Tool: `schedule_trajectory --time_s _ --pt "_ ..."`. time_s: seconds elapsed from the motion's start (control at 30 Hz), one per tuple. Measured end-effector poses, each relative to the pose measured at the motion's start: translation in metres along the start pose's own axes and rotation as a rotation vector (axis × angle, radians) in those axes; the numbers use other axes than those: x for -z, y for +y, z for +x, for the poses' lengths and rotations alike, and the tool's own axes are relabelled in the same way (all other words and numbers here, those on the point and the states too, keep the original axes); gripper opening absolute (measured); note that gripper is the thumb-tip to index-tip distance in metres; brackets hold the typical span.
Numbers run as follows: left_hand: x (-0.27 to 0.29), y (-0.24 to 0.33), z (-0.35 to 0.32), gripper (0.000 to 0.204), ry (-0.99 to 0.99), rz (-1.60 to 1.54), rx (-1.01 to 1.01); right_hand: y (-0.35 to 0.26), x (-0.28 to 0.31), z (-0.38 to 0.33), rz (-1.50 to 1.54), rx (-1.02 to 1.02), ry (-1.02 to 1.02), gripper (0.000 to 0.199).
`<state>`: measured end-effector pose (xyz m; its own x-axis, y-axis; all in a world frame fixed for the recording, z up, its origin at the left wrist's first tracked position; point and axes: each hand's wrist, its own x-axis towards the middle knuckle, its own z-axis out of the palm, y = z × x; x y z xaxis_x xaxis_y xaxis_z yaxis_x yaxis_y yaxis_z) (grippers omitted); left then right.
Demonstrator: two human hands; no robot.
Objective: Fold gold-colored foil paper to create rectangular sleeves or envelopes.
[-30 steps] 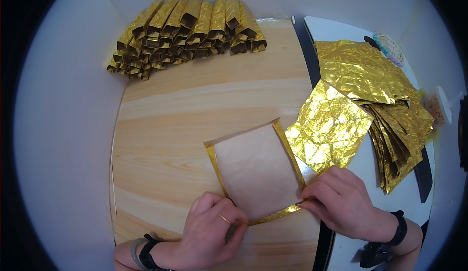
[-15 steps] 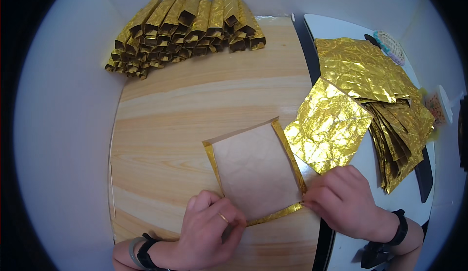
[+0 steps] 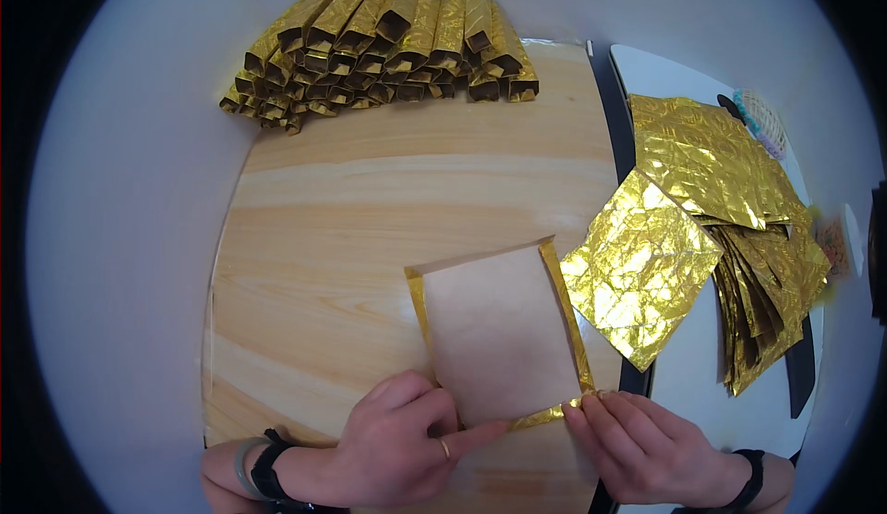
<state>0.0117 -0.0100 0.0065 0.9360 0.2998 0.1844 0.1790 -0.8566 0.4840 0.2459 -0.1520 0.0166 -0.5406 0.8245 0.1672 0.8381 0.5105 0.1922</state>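
A square paper sheet [image 3: 499, 338] lies plain brown side up on the wooden board [image 3: 370, 237], with narrow gold edges folded up along its left, right and near sides. My left hand [image 3: 397, 440] presses on the sheet's near left corner, index finger stretched along the near fold. My right hand [image 3: 637, 445] pinches the near right corner of the gold fold between fingertips.
A row of several folded gold paper tubes [image 3: 379, 47] lies across the far end of the board. A fanned stack of flat gold foil sheets [image 3: 721, 227] rests at the right on a white table [image 3: 665, 79]. A dark flat object [image 3: 802, 375] lies under the stack.
Both hands slid slightly toward me along the sheet's near edge, flattening the gold fold there. The sheet itself has barely shifted.
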Motion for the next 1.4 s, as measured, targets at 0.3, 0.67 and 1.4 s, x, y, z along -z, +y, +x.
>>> schedule_trajectory --time_s 0.3,0.67,1.4 --pt "-0.022 0.001 -0.013 0.04 0.118 0.193 -0.004 -0.019 0.01 0.0 0.053 -0.107 -0.167 0.049" --pt "0.003 0.014 -0.009 0.034 -0.109 0.499 -0.179 -0.018 0.012 0.002 0.044 -0.123 -0.182 0.047" --pt "0.006 0.032 -0.03 0.048 -0.085 0.909 -0.296 -0.019 0.012 -0.002 0.0 -0.15 -0.172 0.045"
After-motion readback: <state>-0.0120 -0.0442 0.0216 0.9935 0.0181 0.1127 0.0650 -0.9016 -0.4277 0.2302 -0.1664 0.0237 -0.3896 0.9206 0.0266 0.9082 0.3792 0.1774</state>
